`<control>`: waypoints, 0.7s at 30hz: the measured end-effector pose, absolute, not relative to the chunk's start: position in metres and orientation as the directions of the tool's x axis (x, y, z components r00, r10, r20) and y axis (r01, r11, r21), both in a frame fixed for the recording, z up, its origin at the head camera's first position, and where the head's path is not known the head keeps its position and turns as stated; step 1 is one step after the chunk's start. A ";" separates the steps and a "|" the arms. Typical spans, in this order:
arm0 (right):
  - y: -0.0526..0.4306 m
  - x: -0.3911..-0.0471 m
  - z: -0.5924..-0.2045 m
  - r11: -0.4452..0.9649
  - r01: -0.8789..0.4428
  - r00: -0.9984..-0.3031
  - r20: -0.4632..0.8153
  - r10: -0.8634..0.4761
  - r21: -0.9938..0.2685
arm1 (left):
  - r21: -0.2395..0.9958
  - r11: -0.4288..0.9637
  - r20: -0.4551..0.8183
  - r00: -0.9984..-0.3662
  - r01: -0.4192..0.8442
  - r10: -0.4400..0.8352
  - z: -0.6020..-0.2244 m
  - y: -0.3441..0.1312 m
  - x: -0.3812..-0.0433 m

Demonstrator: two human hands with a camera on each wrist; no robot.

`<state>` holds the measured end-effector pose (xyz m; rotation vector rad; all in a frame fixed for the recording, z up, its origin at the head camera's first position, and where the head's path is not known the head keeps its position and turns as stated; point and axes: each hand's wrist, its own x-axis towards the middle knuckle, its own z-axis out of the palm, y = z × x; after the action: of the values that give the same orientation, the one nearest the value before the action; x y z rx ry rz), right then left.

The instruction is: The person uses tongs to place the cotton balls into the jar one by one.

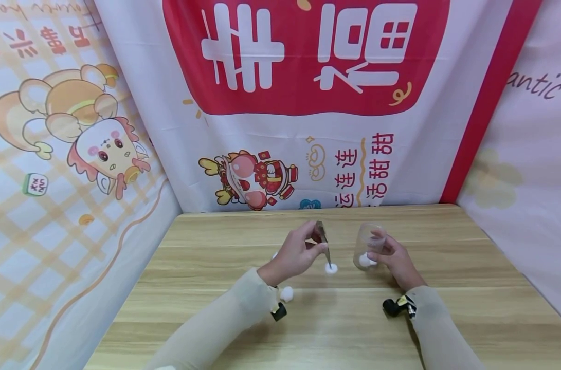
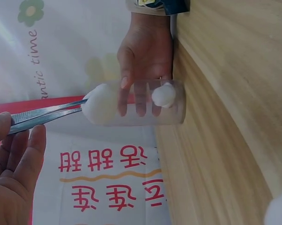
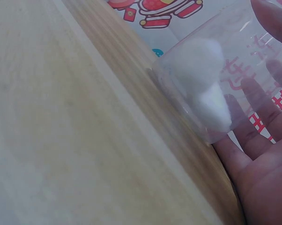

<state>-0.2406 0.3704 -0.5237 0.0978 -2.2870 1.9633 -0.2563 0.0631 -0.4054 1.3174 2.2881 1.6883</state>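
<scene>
My left hand (image 1: 293,254) holds metal tweezers (image 2: 47,115) between thumb and fingers. Their tips pinch a white cotton ball (image 1: 331,269), which is left of the cup in the head view and overlaps the cup's mouth in the left wrist view. My right hand (image 1: 399,263) grips a clear plastic cup (image 1: 371,237) from the right side, thumb and fingers around its wall. White cotton (image 3: 197,65) shows through the cup near its bottom. Under my left wrist in the head view, a loose cotton ball (image 1: 286,294) lies on the wooden table.
Another bit of white cotton (image 1: 274,255) peeks out behind my left hand. The wooden table (image 1: 206,241) ends at a printed cloth backdrop (image 1: 252,128). Printed cloths also hang at the left and right sides.
</scene>
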 end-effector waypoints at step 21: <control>0.369 -0.241 -0.523 0.175 -0.112 -0.992 0.121 0.042 -0.978 | 0.755 0.063 0.486 -0.623 0.652 0.614 -0.388 0.081 -0.272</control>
<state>-0.2415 0.3689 -0.5229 0.0687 -2.3132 1.9427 -0.2718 0.0808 -0.3885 1.3797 2.3171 1.6816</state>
